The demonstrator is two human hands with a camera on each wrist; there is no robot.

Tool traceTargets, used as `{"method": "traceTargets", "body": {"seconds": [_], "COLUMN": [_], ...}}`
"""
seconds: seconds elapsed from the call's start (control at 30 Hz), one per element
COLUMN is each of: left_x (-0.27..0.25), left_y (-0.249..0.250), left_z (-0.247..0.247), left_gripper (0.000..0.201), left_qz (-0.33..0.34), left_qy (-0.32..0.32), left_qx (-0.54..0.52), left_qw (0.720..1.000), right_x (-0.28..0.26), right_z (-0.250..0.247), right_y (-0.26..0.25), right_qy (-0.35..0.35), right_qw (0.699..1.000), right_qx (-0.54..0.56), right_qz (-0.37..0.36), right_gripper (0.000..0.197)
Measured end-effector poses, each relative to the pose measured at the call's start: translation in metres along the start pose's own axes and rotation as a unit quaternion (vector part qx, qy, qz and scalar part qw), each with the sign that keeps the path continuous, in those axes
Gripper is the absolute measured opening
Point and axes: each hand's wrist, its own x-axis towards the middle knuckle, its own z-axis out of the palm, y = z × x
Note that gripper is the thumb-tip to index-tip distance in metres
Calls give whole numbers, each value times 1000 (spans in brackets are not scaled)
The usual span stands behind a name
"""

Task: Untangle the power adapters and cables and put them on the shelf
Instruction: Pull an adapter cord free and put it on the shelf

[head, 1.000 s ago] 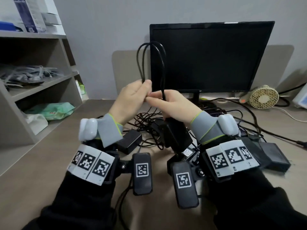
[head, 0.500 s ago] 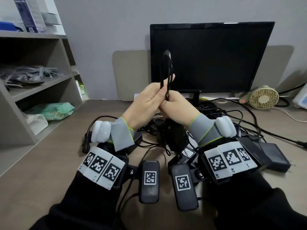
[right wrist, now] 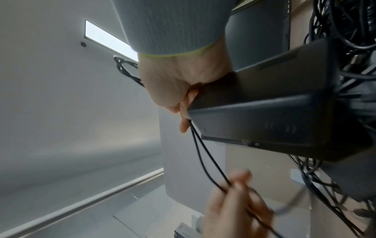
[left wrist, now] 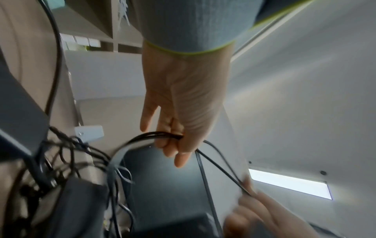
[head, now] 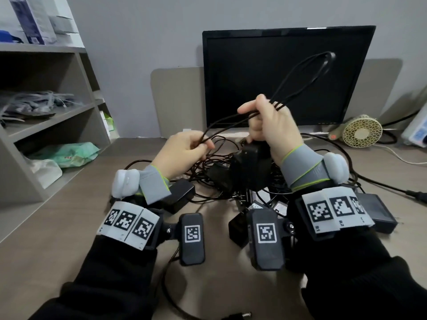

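A thin black cable [head: 330, 55] is folded into a long loop that slants up to the right in front of the monitor. My right hand [head: 254, 112] grips the loop's base together with a black power adapter [head: 249, 167], which it holds above the desk. The right wrist view shows the adapter [right wrist: 274, 116] pressed into the palm. My left hand [head: 203, 146] pinches the same strands lower left, also visible in the left wrist view [left wrist: 173, 141]. Beneath both hands lies the tangle of black cables [head: 215, 158] with more adapters [head: 180, 195] [head: 374, 211].
A grey shelf unit [head: 50, 118] stands at the left, holding bagged cables and green packets. A black monitor [head: 286, 75] stands behind the tangle. A small beige fan [head: 360, 131] and a thick power cord [head: 381, 185] lie at the right.
My hands were together, holding the loop upright. They have now drawn apart: the left hand moved down and left along the strands, and the loop has tipped over to the right.
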Motion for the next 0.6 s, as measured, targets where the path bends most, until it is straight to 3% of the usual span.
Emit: {"method": "traceTargets", "body": {"seconds": [0.13, 0.3, 0.5, 0.6], "left_x": [-8, -5, -5, -6], "left_y": [-41, -45, -19, -15], "left_z": [-24, -33, -34, -38], "left_gripper": [26, 27, 31, 23], "left_qz": [-63, -92, -106, -106], "left_qy": [69, 150, 121, 114], "left_qx": [3, -16, -109, -158], "left_qw": [996, 984, 981, 975], "right_x": [-2, 0, 0, 4], "right_z": [-25, -26, -30, -32], "right_y": [-13, -6, -6, -2], "right_qy": [42, 46, 52, 70], "right_qw": [997, 999, 989, 991], "right_qx": [59, -2, 131, 102], "right_qz": [-26, -19, -38, -45], "right_gripper": [44, 43, 26, 29]}}
